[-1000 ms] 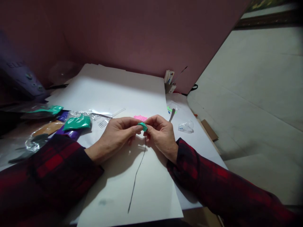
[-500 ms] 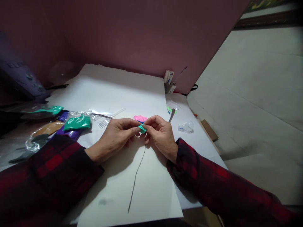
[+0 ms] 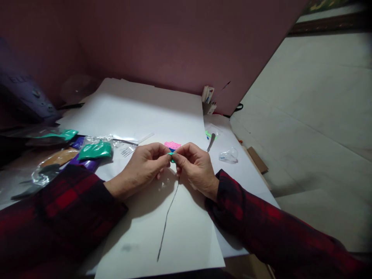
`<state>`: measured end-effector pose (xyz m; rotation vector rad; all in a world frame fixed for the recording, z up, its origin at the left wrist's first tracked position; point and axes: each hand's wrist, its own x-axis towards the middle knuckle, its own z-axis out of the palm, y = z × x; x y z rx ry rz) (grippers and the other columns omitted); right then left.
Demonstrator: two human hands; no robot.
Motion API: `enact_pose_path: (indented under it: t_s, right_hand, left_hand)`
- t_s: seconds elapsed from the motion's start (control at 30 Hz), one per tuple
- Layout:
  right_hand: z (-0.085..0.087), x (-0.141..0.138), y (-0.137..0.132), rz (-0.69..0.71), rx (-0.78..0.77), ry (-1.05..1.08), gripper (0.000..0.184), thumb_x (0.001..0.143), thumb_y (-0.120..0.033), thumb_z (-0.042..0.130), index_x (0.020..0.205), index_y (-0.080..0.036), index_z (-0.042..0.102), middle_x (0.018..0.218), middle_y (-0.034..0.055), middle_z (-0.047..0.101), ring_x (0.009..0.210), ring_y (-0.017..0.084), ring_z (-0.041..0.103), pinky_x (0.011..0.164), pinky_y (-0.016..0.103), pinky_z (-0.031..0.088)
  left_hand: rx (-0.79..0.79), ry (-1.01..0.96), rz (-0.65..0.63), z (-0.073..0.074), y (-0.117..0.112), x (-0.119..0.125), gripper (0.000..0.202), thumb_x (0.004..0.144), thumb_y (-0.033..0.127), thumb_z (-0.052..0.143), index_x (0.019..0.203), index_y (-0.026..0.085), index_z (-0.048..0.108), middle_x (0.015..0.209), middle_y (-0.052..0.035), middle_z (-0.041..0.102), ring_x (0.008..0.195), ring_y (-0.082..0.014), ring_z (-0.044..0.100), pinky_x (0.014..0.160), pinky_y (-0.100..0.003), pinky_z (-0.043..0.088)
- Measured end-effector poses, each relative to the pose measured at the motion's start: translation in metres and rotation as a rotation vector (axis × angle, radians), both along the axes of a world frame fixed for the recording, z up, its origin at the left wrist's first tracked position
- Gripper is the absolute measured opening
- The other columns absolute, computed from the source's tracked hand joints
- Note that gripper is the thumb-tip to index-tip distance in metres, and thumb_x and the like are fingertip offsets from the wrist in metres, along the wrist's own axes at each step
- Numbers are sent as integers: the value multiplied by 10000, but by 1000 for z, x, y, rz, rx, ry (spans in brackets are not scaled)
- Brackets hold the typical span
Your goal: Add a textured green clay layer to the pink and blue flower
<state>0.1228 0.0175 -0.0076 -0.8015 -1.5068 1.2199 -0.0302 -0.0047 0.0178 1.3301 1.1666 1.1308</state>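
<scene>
Between the fingertips of my left hand point(image 3: 147, 162) and my right hand point(image 3: 195, 166) is a small lump of teal-green modelling clay point(image 3: 172, 155). Both hands are closed in a pinch on it, and the fingers cover most of it. Just beyond the fingertips lies a textured pink piece point(image 3: 173, 145) with a blue part point(image 3: 173, 150) below it, partly hidden by the hands. The hands are above a white sheet of paper point(image 3: 192, 240). A dark wavy line point(image 3: 166, 217) runs down the sheet from under my right hand.
To the left lie packets of clay, among them a green packet point(image 3: 95, 150) and a purple one point(image 3: 91, 164). A plastic fork point(image 3: 127, 150) is near my left hand. Right of my hands are a metal handle point(image 3: 212, 142) and a crumpled clear wrapper point(image 3: 229, 156). Large white sheets point(image 3: 145, 104) lie behind.
The fingertips have pressed closer together over the green clay, so less of it shows. Both hands stay in nearly the same place.
</scene>
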Motion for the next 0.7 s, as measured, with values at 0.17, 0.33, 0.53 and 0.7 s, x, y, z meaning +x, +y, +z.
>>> enact_pose_path:
  t_s: [0.17,0.33,0.53,0.7]
  right_hand:
    - [2,0,6,-162,-84,90,147,801,-294,674,793,-183,577,544,-63,539,421,70,496,382,194,454]
    - [-4,2,12,-180,-195,109,169,791,-316,674,823,-187,571,550,-63,540,376,70,481,287,169,364]
    - [-3,0,9,-56,-155,121,93,803,-252,656,805,-174,604,609,-47,584,444,60,526,423,190,476]
    - [2,-1,6,-2,-123,118,156,757,-268,714,782,-176,591,627,-43,595,473,76,547,400,194,488]
  left_hand:
    - [-5,-233,134,-1,4,-1,137,745,244,687,677,139,632,604,15,574,465,-65,462,440,-185,357]
    - [-11,-276,132,-5,8,-7,118,713,248,732,721,142,680,556,22,553,455,-71,455,436,-193,356]
    - [15,-165,30,0,0,0,203,693,225,746,874,147,696,699,-7,647,505,-82,508,462,-199,389]
    - [-12,-77,-9,2,-1,0,189,733,252,708,884,140,686,712,-6,652,518,-80,510,465,-193,382]
